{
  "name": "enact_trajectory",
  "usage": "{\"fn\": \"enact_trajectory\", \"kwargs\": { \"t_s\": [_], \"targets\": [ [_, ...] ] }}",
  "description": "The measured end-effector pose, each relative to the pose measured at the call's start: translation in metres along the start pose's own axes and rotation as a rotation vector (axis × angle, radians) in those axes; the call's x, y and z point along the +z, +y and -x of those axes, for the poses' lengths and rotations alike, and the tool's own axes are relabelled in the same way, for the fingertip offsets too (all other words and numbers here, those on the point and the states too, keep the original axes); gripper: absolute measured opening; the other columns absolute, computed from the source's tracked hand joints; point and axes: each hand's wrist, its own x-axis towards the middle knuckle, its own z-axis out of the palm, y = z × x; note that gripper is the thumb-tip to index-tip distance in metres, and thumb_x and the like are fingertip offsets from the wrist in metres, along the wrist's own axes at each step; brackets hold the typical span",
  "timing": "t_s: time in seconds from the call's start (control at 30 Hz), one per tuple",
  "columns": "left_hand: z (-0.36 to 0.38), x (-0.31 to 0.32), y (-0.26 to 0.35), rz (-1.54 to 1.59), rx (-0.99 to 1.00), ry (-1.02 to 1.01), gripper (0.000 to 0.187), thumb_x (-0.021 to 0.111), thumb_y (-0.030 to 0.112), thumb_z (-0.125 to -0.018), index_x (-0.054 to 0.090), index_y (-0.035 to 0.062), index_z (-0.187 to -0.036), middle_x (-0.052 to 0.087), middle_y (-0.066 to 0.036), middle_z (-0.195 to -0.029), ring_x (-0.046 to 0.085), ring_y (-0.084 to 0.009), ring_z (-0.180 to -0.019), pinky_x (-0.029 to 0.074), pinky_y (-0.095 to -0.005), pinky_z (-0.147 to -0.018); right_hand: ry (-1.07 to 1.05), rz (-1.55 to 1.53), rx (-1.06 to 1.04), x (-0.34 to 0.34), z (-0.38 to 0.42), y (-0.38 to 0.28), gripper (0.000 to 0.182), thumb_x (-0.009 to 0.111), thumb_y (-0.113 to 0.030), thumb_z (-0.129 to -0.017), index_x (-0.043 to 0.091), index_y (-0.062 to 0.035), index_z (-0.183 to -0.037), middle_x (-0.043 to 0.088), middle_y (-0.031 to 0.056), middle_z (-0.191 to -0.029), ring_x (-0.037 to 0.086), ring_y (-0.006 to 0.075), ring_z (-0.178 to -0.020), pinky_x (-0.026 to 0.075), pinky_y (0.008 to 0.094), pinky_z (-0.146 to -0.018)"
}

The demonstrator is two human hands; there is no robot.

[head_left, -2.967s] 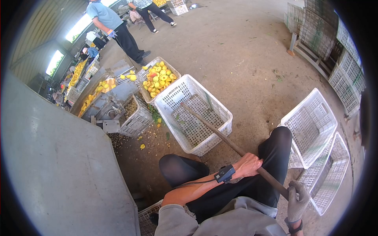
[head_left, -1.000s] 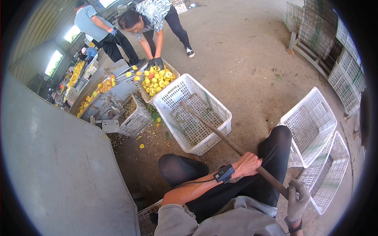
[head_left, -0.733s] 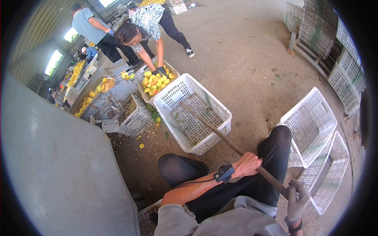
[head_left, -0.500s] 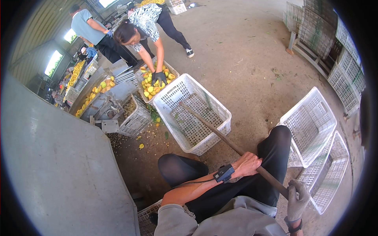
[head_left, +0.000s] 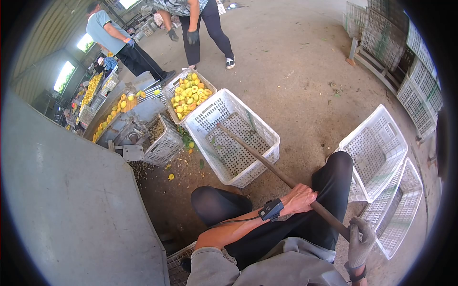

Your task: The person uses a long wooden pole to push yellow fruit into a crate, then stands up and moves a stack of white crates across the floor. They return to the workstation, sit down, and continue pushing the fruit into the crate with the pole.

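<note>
My bare left hand [head_left: 299,198] is wrapped round a long wooden stick [head_left: 267,164], with a dark device strapped to the wrist. Lower down, near the stick's end, my gloved right hand [head_left: 361,240] also grips it. The stick slants away from my lap, and its far tip overlaps the inside of a white plastic crate [head_left: 274,143] on the floor before my knees. A few leaves lie in that crate. Just beyond it stands another crate [head_left: 208,78], filled with yellow peach-like fruit [head_left: 190,95].
Two white crates [head_left: 374,157] lean together at my right, and stacked crates [head_left: 381,43] stand behind them. A grey metal panel [head_left: 71,190] fills the left side. Fruit lies on a machine [head_left: 131,119] near a crate of pits [head_left: 164,143]. Co-workers [head_left: 107,33] stand beyond.
The nearer co-worker has lifted both gloved hands out of the fruit crate and moved back and up, uncovering the fruit. My hands and the stick have stayed in place.
</note>
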Motion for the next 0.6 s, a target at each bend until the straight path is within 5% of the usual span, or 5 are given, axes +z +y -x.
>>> {"fn": "enact_trajectory", "kwargs": {
  "t_s": [0.6],
  "targets": [
    [-0.0001,-0.0004,0.0016,-0.025,-0.020,-0.004,0.032,0.082,0.027,-0.076,0.066,-0.0001,-0.077,0.068,-0.022,-0.071,0.070,-0.0433,-0.072,0.055,-0.0501,-0.065,0.006,-0.006,0.020,0.0007,0.0002,-0.0006,0.022,0.061,0.007,-0.087,0.075,0.0008,-0.102,0.072,0.0127,-0.091,0.069,0.0236,-0.084,0.053,0.0355,-0.078]
  ]
}}
